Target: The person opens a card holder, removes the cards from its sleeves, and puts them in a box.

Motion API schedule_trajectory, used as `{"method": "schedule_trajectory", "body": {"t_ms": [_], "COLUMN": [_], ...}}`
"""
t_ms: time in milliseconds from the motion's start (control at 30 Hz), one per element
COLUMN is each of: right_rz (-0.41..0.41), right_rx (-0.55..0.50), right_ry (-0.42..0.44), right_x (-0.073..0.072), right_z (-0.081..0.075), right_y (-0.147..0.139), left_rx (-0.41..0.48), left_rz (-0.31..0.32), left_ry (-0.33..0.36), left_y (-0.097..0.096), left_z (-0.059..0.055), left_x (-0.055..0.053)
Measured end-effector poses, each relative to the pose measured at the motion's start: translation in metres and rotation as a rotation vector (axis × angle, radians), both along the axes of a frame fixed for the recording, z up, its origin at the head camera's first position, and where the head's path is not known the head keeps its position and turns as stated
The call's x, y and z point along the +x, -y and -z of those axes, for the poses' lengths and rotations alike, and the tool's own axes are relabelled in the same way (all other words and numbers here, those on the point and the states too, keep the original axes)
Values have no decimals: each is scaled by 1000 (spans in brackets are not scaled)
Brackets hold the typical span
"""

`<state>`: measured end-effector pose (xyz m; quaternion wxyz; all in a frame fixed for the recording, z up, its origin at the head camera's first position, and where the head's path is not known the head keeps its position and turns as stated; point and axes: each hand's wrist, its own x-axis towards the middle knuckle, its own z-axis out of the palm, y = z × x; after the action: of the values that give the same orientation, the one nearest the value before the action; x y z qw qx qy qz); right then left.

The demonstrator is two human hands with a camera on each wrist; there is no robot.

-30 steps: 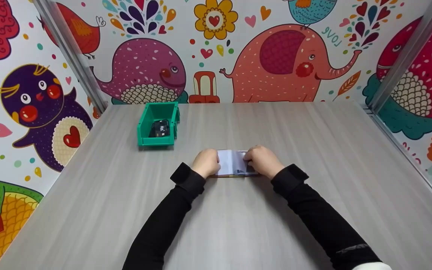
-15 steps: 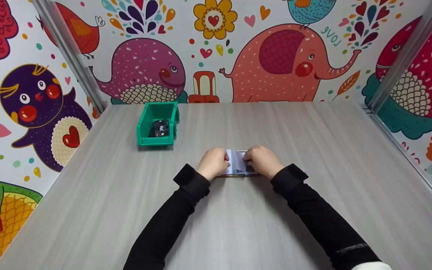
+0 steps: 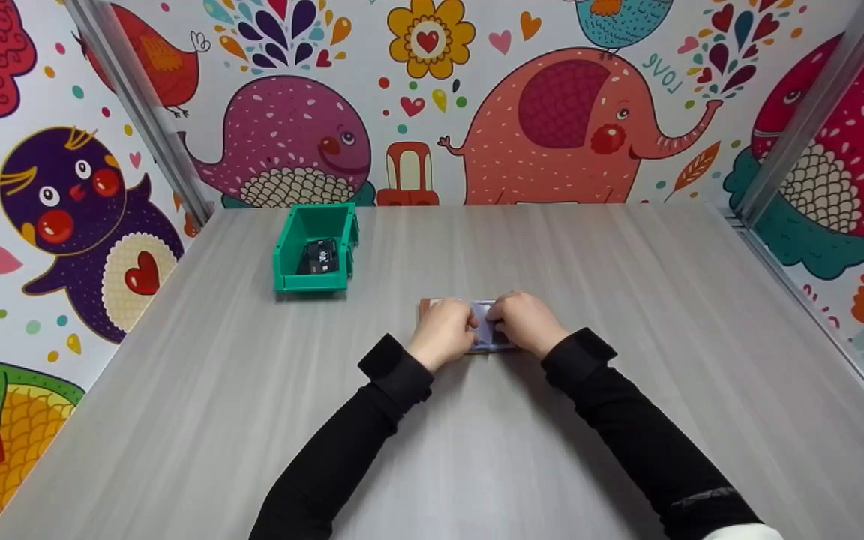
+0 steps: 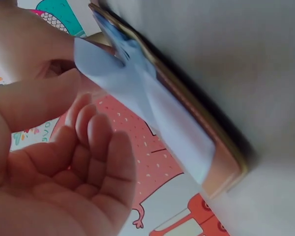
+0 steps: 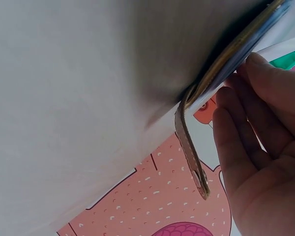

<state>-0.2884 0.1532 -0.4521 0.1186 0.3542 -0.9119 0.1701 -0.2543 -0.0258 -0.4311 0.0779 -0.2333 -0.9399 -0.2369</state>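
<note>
A brown card holder lies open on the table, its pale, see-through sleeve pages spread out. In the head view, my left hand is over its left half, covering much of it. The left thumb and fingers pinch the edge of a raised page, the other fingers loosely curled. At the right half, my right hand grips the card holder's edge between thumb and fingers. A narrow snap strap sticks out from the cover near that hand.
A green bin with black card-like items inside stands at the back left of the wood-grain table. Cartoon-printed walls and metal posts border the table.
My left hand has moved right across the card holder toward the right hand, uncovering the brown left edge of the cover. My right hand and the bin have stayed in place.
</note>
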Motion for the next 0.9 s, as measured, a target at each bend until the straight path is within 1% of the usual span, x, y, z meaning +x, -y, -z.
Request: {"method": "schedule_trajectory", "body": {"t_ms": [100, 233, 400, 633, 767, 900], "right_rz": [-1, 5, 0, -20, -21, -23], "right_rx": [-1, -2, -12, -26, -28, -29], "right_ry": [4, 9, 8, -6, -10, -14], "right_x": [1, 1, 1, 1, 0, 1], "right_z": [-1, -2, -3, -2, -1, -1], "right_y": [0, 1, 1, 0, -1, -1], "left_rx": [18, 15, -5, -17, -12, -12], "left_rz": [27, 47, 49, 46, 34, 37], "left_ry": [20, 26, 36, 6, 6, 1], "left_y": [-2, -5, -8, -8, -8, -8], "left_z": [1, 3, 4, 7, 9, 10], "left_x": [0, 0, 1, 0, -2, -3]}}
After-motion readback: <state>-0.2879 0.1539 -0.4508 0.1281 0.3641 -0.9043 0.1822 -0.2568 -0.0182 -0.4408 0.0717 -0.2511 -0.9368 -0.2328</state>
